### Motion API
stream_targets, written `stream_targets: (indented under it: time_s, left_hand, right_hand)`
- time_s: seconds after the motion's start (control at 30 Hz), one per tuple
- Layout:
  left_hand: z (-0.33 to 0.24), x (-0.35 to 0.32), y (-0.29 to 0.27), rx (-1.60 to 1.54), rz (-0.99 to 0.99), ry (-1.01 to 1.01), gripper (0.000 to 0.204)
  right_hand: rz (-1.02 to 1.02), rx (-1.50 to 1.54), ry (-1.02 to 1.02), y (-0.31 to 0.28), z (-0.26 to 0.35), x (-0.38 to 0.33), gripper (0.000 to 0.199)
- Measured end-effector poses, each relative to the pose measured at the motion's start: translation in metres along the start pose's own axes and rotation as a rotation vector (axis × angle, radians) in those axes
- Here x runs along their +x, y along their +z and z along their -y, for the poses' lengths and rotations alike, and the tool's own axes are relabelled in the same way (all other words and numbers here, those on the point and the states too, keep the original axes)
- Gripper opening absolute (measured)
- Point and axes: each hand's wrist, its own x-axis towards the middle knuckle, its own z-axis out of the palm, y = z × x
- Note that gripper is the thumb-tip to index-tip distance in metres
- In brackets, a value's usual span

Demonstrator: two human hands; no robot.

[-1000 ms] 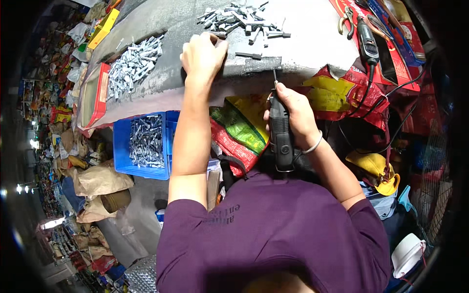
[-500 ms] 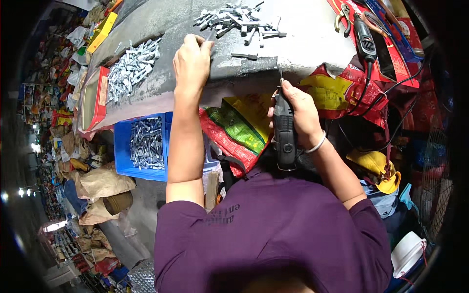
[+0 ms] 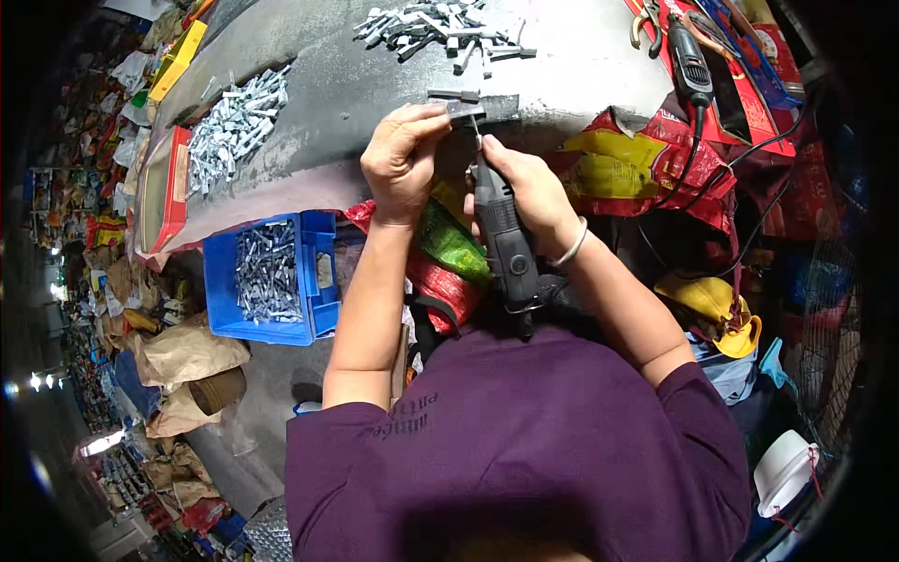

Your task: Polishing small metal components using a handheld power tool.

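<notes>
My right hand (image 3: 534, 192) is wrapped round a black rotary tool (image 3: 507, 234), its thin bit pointing up at the bench edge. Between the fingertips of my left hand (image 3: 403, 161) is a small grey metal part (image 3: 466, 110). The bit's tip meets or nearly meets this part; I cannot tell which. Just beyond, a similar loose metal part (image 3: 454, 95) lies on the grey bench (image 3: 346, 103). A heap of such parts (image 3: 435, 30) lies farther back, and a paler heap (image 3: 242, 122) sits at the left.
Below the bench at left stands a blue bin (image 3: 221, 304) holding many small metal parts. A red-edged box (image 3: 175, 192) lies at the bench's left end. On the right are a second rotary tool (image 3: 691, 70) with its cord and pliers (image 3: 646, 26). Red and yellow sacking (image 3: 613, 173) hangs over the front edge.
My left hand has come back from the far heap toward the right, now with a metal part in its fingers. My right hand has moved the rotary tool left, tilting it toward that part.
</notes>
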Motion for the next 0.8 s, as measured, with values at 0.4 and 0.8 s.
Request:
stream_targets:
  time_s: [0.4, 0.8]
  left_hand:
    - [-0.003, -0.004, 0.001, -0.071, 0.011, -0.036, 0.020]
    - [-0.015, 0.008, 0.006, 0.164, -0.004, -0.112, 0.006]
  right_hand:
    - [-0.008, 0.059, 0.058, 0.014, -0.002, 0.015, 0.045]
    - [-0.008, -0.059, -0.075, -0.006, -0.002, -0.004, 0.042]
